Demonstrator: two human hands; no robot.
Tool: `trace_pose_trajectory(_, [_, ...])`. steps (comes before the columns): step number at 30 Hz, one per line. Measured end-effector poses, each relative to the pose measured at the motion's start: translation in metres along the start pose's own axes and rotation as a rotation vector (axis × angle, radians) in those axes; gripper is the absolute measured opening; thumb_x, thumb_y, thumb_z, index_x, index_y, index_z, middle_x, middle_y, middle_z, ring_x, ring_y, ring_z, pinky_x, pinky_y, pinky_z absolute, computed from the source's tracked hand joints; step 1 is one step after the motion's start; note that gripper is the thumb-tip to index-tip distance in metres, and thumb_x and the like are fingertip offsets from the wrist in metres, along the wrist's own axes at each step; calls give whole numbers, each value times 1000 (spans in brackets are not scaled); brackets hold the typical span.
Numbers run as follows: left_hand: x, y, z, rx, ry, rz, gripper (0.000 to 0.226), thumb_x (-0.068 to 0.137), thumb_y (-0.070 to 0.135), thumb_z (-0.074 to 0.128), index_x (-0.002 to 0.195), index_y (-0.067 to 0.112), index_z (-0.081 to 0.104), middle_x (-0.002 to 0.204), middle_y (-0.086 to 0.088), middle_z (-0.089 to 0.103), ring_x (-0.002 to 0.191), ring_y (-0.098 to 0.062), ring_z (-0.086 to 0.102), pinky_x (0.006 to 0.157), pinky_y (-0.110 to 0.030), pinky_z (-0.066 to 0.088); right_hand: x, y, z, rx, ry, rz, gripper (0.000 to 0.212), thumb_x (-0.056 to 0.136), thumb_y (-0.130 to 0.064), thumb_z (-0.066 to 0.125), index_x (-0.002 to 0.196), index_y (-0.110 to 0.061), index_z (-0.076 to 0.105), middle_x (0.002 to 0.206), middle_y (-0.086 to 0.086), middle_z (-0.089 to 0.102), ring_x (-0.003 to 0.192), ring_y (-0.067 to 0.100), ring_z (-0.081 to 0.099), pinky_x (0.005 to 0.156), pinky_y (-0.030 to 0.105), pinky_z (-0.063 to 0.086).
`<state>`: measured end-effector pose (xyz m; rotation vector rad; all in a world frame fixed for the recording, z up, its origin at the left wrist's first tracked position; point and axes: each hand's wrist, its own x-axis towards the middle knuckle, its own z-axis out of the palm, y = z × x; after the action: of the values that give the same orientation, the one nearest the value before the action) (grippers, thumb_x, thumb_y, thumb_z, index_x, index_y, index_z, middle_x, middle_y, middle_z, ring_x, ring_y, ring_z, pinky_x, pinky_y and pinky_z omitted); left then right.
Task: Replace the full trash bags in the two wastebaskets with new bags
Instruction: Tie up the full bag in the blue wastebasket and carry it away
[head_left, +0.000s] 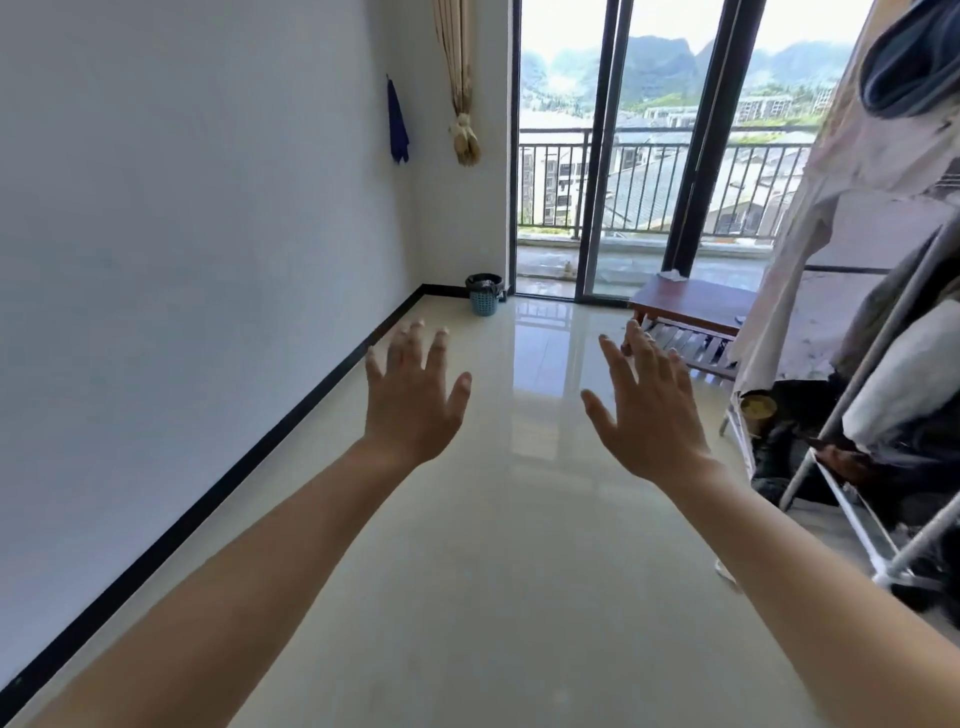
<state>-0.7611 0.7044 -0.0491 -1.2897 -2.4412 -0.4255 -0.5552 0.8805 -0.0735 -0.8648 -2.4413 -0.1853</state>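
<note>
Both arms reach forward over the glossy floor (519, 519), the left hand (413, 402) and the right hand (649, 410) held up with fingers spread wide and nothing in either of them. A blue wastebasket (484, 295) lined with a dark trash bag (483, 283) stands far off in the corner, between the white wall (182, 234) and the sliding glass door (597, 156). A low wooden table (691, 306) sits near the door, beside a clothes rack (872, 415) on the right.

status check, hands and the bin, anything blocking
Left hand and right hand open, empty. Blue wastebasket, black bag in, far corner. Bare floor between.
</note>
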Motion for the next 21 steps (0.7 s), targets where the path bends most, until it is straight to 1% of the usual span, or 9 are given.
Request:
trace_pose_trajectory(2, [49, 12, 49, 41, -35, 36, 68, 95, 54, 20, 152, 18, 28, 162, -15, 18, 150, -31, 12, 117, -61, 10, 39, 32, 46, 0, -23, 26, 67, 99, -52, 37, 155, -17, 28, 161, 20, 21, 145, 38, 28, 119, 56, 16])
trace_pose_trajectory(4, [102, 24, 91, 80, -31, 63, 68, 94, 56, 17, 152, 22, 29, 162, -16, 19, 151, -33, 10, 116, -63, 9, 83, 62, 87, 2, -48, 35, 68, 98, -56, 30, 156, -22, 24, 163, 20, 17, 147, 38, 24, 120, 57, 13])
trace_pose_trajectory(6, [162, 38, 122, 88, -13, 75, 66, 95, 56, 17, 151, 25, 31, 161, -17, 19, 151, -34, 9, 116, -64, 8, 134, 94, 120, 21, -71, 36, 67, 99, -59, 26, 157, -27, 21, 164, 19, 12, 149, 37, 20, 121, 56, 9])
trace_pose_trajectory(8, [225, 49, 141, 80, 7, 71, 65, 96, 56, 17, 151, 26, 32, 161, -18, 19, 151, -34, 9, 116, -65, 9, 195, 125, 145, 36, -61, 29, 66, 99, -59, 24, 157, -27, 21, 164, 19, 12, 150, 38, 19, 121, 56, 8])
trace_pose_trajectory(11, [313, 56, 159, 91, 49, 61, 64, 96, 55, 22, 151, 24, 33, 161, -18, 20, 150, -34, 12, 115, -64, 11, 291, 158, 173, 73, -30, 30, 67, 100, -59, 24, 157, -24, 22, 164, 19, 12, 150, 37, 17, 122, 55, 8])
trace_pose_trajectory(14, [384, 50, 184, 90, 87, 51, 63, 97, 53, 26, 150, 21, 36, 160, -19, 22, 149, -35, 15, 115, -63, 12, 375, 174, 211, 150, -11, 56, 69, 100, -58, 30, 158, -22, 17, 165, 17, 8, 152, 34, 11, 123, 52, 4])
trace_pose_trajectory(18, [474, 32, 246, 82, 97, 19, 65, 97, 53, 24, 152, 20, 33, 161, -19, 20, 150, -33, 12, 116, -62, 12, 468, 189, 286, 139, -14, -38, 72, 100, -58, 31, 158, -20, 16, 165, 17, 10, 151, 34, 15, 123, 52, 7])
trace_pose_trajectory(21, [550, 14, 300, 64, 103, 5, 66, 96, 54, 24, 152, 19, 32, 161, -19, 19, 150, -33, 11, 115, -62, 12, 538, 203, 351, 99, -36, -86, 72, 100, -58, 31, 158, -19, 15, 165, 19, 11, 151, 35, 15, 123, 52, 6])
